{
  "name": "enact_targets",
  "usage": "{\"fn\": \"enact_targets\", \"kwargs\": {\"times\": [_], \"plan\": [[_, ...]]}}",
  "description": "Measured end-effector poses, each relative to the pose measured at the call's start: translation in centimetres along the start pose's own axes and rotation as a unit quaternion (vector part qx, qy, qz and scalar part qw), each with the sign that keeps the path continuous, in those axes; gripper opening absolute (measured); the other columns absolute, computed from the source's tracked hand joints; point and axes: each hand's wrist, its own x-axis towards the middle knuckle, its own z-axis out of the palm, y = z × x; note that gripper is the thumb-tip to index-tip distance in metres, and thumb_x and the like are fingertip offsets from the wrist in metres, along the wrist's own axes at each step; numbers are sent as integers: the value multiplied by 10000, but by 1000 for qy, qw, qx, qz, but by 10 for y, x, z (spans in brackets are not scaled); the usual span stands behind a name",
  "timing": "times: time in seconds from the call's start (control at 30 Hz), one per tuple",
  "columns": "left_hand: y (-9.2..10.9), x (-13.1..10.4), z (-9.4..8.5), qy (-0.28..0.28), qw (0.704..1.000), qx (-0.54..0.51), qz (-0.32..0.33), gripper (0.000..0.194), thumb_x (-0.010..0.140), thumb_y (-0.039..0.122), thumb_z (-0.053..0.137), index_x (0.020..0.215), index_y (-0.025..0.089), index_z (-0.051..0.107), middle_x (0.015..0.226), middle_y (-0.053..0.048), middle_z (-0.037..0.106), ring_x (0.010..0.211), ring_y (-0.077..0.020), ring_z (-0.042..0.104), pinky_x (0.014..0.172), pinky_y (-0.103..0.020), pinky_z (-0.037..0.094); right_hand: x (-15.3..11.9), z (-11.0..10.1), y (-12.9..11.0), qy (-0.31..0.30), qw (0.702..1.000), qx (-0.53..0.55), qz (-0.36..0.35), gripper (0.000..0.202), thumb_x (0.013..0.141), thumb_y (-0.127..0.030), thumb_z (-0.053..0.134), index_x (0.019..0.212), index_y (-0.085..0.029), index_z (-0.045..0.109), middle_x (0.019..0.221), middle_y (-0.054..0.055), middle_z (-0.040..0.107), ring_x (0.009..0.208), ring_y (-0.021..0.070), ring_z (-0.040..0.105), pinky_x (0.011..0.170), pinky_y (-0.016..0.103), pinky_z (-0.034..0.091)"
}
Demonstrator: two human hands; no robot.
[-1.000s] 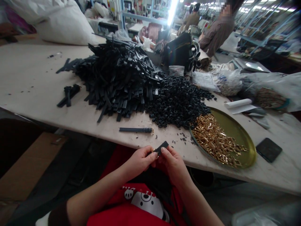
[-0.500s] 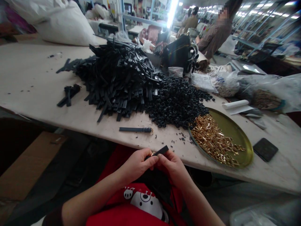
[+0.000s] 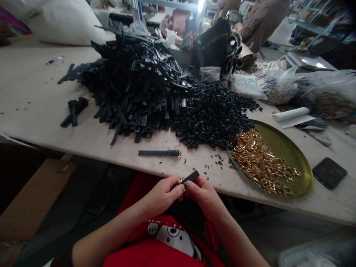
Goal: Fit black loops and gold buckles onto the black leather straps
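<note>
Between my two hands, just off the table's front edge, is a black strap (image 3: 191, 177) with a gold buckle (image 3: 181, 181) on it. My left hand (image 3: 166, 193) pinches the buckle end between thumb and fingers. My right hand (image 3: 202, 191) grips the strap, thumb on top, with its free end sticking out above the fingers. Part of the strap is hidden by my fingers. A finished-looking buckled strap (image 3: 157, 152) lies flat on the table behind my hands.
A large heap of black straps (image 3: 139, 89) lies on the table (image 3: 91, 142), beside a pile of black loops (image 3: 208, 115). A round tray (image 3: 302, 167) holds gold buckles. Right of it lies a dark square pad (image 3: 329, 172). Plastic bags (image 3: 278, 87) and a black handbag (image 3: 213, 46) stand behind.
The head view has tilted downward and a little closer. Both hands stay at the same spot on the strap; the gold buckle shows more clearly between the fingers.
</note>
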Motion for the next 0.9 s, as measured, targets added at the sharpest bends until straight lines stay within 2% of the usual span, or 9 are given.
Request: {"fn": "enact_targets", "kwargs": {"times": [0.1, 0.17, 0.33, 0.4, 0.5, 0.57, 0.7, 0.83, 0.9], "plan": [[-4, 3, -1, -2, 1000, -3, -18, 228, 815, 340, 428, 711, 154, 508, 599, 40, 496, 495, -78, 394, 479, -193, 292, 1, -1, 2, -10, 999, -30, -2, 207, 751, -361, 604, 830, -175, 559, 671, -11, 577, 623, 124, 533, 628, 271, 427], [-9, 6, 0, 3, 999, -3, -34, 222, 805, 335, 428, 689, 158, 494, 578, 39, 495, 483, -82, 389, 466, -195, 282, -1, 1, 2, 17, 993, -105, -57, 177, 764, -355, 578, 802, -185, 549, 682, -4, 570, 636, 135, 526, 618, 275, 421], [-8, 5, 5, 60, 994, 90, -8, 211, 791, 303, 439, 637, 166, 483, 588, 27, 504, 550, -109, 431, 485, -209, 276, -11, 4, -2, 68, 896, -365, -244, 66, 782, -252, 527, 765, -197, 559, 789, 33, 559, 764, 172, 507, 715, 309, 388], [-2, -1, 6, 73, 989, 129, 3, 215, 794, 312, 443, 640, 168, 484, 591, 28, 499, 557, -112, 428, 481, -213, 262, -13, 3, -3, 70, 909, -350, -214, 76, 778, -264, 532, 744, -196, 531, 736, 15, 538, 706, 156, 495, 661, 289, 387], [7, -10, 4, 23, 994, 108, 2, 254, 798, 376, 456, 663, 166, 498, 603, 29, 514, 560, -112, 444, 479, -207, 274, -14, 2, -3, 28, 971, -218, -96, 152, 773, -332, 542, 757, -199, 470, 643, -29, 490, 587, 119, 458, 557, 246, 375], [8, -12, 2, -3, 997, 75, -3, 280, 787, 414, 478, 667, 162, 503, 604, 29, 530, 564, -112, 460, 491, -203, 295, -15, 3, -4, -5, 984, -164, -66, 178, 772, -350, 549, 772, -199, 454, 629, -44, 475, 563, 104, 442, 531, 226, 366], [4, -4, -3, 35, 998, 56, -15, 317, 752, 451, 517, 627, 162, 481, 550, 35, 508, 528, -113, 449, 497, -208, 312, -20, 10, -8, 8, 963, -225, -150, 156, 816, -349, 508, 800, -194, 498, 668, -29, 504, 610, 106, 460, 567, 223, 378], [8, 5, -5, 87, 992, 89, 12, 292, 758, 359, 527, 990, 182, 523, 674, 24, 584, 599, -138, 509, 557, -217, 356, -10, 1, -24, -56, 956, -262, -119, 244, 863, -404, 412, 869, -191, 532, 697, -3, 554, 642, 126, 517, 602, 247, 410], [11, 10, -6, 72, 990, 106, 51, 285, 799, 313, 469, 1063, 217, 518, 733, 18, 601, 644, -141, 525, 599, -222, 363, 9, -11, -36, -26, 939, -316, -137, 294, 872, -423, 370, 829, -188, 541, 662, -1, 549, 622, 135, 517, 594, 258, 409]]}}
